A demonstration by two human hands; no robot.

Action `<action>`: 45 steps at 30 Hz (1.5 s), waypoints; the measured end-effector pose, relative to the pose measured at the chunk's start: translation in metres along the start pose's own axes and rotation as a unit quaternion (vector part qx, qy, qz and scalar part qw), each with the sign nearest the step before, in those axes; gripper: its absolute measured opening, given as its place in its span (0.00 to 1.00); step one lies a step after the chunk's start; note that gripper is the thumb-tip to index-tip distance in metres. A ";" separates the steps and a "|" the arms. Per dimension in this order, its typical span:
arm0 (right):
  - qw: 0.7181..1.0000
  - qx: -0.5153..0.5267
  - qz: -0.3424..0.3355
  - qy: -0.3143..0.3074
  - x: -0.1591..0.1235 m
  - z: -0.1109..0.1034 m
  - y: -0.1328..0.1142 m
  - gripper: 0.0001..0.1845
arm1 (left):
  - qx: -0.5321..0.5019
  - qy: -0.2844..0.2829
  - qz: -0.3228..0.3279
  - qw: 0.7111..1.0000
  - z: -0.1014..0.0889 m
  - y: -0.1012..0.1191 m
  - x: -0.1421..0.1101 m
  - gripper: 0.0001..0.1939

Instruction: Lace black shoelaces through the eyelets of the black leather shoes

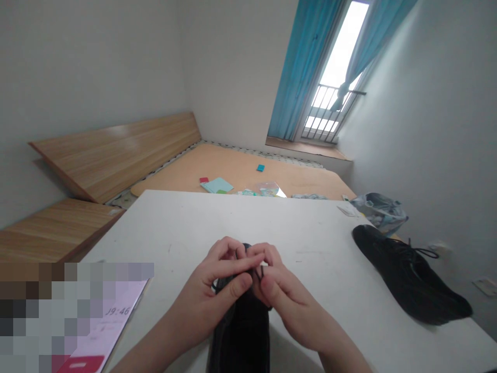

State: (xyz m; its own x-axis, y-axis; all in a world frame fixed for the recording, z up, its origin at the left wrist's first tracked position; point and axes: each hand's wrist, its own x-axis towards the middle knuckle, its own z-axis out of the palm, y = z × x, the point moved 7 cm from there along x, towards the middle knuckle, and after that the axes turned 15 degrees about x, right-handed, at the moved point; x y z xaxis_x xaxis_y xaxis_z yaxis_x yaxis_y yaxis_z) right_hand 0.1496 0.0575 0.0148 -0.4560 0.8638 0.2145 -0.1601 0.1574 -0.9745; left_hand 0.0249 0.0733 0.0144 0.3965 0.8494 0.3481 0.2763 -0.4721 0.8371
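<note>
A black lace-up shoe stands on the white table in front of me, its opening toward me and its toe mostly hidden behind my hands. My left hand is over the shoe's laces, thumb and fingers bent close together. Opposite it, my right hand pinches a dark shoelace, which shows between its thumb and index finger. The two hands meet above the shoe. What the left fingertips grip is partly hidden, though a loop of lace shows beside that hand.
On the table's right side lies a second black shoe, its laces tied in a bow. A plastic bag sits behind it. A lit phone screen is at the left. Beyond the white table is a bed with small items.
</note>
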 end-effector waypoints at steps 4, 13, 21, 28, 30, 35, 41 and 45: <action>0.992 0.097 -0.048 0.057 -0.008 -0.021 -0.024 0.27 | 0.037 -0.041 -0.065 0.996 -0.004 -0.016 -0.001 0.23; 0.804 -0.590 -0.023 -0.070 -0.010 -0.001 -0.032 0.15 | 0.234 -0.170 -0.072 0.955 0.028 -0.033 -0.008 0.30; 0.920 -0.376 0.084 -0.074 -0.006 -0.010 -0.030 0.20 | 0.245 -0.169 -0.062 0.953 0.029 -0.028 -0.006 0.20; 0.939 -0.321 0.099 -0.073 -0.007 -0.008 -0.028 0.20 | 0.242 -0.172 -0.079 0.952 0.033 -0.028 -0.006 0.16; 0.940 -0.318 0.103 -0.072 -0.006 -0.009 -0.027 0.19 | 0.243 -0.167 -0.088 0.951 0.032 -0.030 -0.007 0.18; 0.942 -0.307 0.117 -0.069 -0.006 -0.012 -0.023 0.18 | 0.255 -0.162 -0.084 0.950 0.033 -0.031 -0.008 0.21; 0.944 -0.297 0.122 -0.069 -0.007 -0.013 -0.020 0.18 | 0.278 -0.168 -0.056 0.944 0.035 -0.032 -0.009 0.20; 0.946 -0.291 0.123 -0.070 -0.005 -0.013 -0.019 0.17 | 0.289 -0.185 -0.045 0.938 0.038 -0.030 -0.009 0.22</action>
State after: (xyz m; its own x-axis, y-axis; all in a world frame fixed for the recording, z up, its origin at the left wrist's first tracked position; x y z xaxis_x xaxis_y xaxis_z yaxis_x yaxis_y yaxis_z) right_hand 0.1665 0.0567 0.0313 -0.5353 0.8428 -0.0569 0.4560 0.2316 -0.8593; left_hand 0.0469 0.0710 -0.0296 0.5960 0.8025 0.0267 0.7097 -0.5421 0.4499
